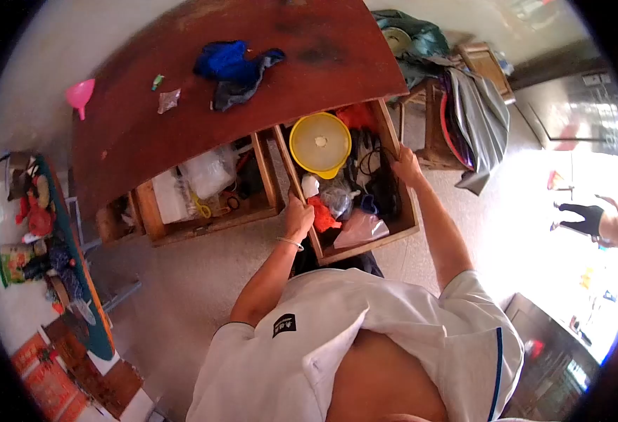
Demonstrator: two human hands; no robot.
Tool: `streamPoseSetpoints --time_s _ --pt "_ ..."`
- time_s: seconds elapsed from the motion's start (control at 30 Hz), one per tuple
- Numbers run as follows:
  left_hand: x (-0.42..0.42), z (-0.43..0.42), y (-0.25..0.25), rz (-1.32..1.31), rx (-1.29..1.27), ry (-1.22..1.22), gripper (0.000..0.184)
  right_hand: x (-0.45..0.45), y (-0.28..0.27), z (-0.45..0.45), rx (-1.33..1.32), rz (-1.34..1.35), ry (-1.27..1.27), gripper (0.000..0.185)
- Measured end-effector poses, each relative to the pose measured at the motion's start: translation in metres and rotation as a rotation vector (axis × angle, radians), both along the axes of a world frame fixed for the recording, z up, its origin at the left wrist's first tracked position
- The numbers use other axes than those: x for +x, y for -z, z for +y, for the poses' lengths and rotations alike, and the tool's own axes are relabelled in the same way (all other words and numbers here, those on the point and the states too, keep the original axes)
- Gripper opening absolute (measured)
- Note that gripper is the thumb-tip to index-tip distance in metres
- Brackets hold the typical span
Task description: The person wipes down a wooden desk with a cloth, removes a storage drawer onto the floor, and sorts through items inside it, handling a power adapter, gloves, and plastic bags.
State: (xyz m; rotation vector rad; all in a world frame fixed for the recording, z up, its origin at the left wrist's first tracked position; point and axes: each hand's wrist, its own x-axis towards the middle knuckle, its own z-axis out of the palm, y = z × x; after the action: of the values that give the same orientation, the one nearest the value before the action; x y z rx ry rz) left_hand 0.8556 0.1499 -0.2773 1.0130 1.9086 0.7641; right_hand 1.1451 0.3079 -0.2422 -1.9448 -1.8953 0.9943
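A wooden drawer (367,247) is pulled out from under the dark red table (309,42). My left hand (299,216) is closed on its left side wall, and my right hand (406,167) grips the right side wall. Inside lie a round container with a yellow-rimmed lid (320,144), a red plastic bag (322,214), a clear bag (337,200), a pinkish plastic bag (360,231) and dark cables (372,163). Left of it, a second drawer (214,226) also stands pulled out, holding white plastic packs (207,172) and yellow-handled scissors (201,206).
On the tabletop are a blue cloth (228,63), a small clear packet (169,101) and a pink funnel (80,96) at the edge. A chair draped with a grey cover (479,105) stands right. A cluttered side table (87,302) is left. Another person (590,219) is at far right.
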Motion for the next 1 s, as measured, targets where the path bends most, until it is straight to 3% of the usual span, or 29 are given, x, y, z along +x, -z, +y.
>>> streamPoseSetpoints --time_s 0.1,0.2,0.27,0.4,0.43,0.5,0.53,0.63,0.67,0.8,0.9,0.93,1.0 --pt "0.000 0.010 -0.027 0.014 -0.157 0.052 0.064 0.003 0.004 0.004 -0.024 -0.009 -0.011 0.050" --pt "-0.005 0.013 -0.012 -0.044 -0.082 0.054 0.063 -0.009 -0.016 0.001 -0.065 -0.019 0.004 0.039" --pt "-0.012 0.006 0.005 -0.036 -0.025 0.074 0.061 -0.004 0.004 -0.008 -0.050 -0.039 0.042 0.040" --pt "-0.018 0.006 -0.045 -0.039 -0.153 0.076 0.056 0.002 0.024 -0.024 0.096 0.022 0.084 0.038" --pt "-0.014 0.003 -0.049 -0.059 -0.208 0.064 0.058 0.003 0.021 -0.017 0.054 0.037 0.039 0.039" --pt "0.006 -0.014 -0.030 0.003 -0.058 0.077 0.059 0.014 0.006 -0.013 -0.058 0.052 -0.041 0.041" --pt "0.015 -0.017 -0.027 -0.005 -0.126 0.011 0.058 0.002 -0.024 -0.016 -0.040 0.100 -0.018 0.044" --pt "0.013 -0.021 -0.011 -0.079 -0.167 0.002 0.056 0.005 0.001 -0.018 0.059 0.132 -0.016 0.045" --pt "0.008 -0.023 -0.008 -0.068 -0.144 0.014 0.056 0.007 -0.002 -0.024 -0.059 0.114 0.084 0.046" --pt "-0.011 -0.034 -0.025 -0.092 -0.242 0.043 0.055 0.003 0.002 -0.068 -0.090 0.112 0.109 0.049" --pt "-0.007 -0.047 -0.030 -0.079 -0.048 0.046 0.055 0.004 0.006 -0.077 -0.137 0.110 0.125 0.050" --pt "-0.004 -0.046 -0.040 -0.127 -0.184 0.023 0.056 0.002 -0.003 -0.080 -0.049 0.103 0.103 0.049" --pt "0.002 -0.059 -0.034 -0.048 -0.113 0.079 0.055 0.012 0.003 -0.089 -0.065 0.122 0.118 0.049"
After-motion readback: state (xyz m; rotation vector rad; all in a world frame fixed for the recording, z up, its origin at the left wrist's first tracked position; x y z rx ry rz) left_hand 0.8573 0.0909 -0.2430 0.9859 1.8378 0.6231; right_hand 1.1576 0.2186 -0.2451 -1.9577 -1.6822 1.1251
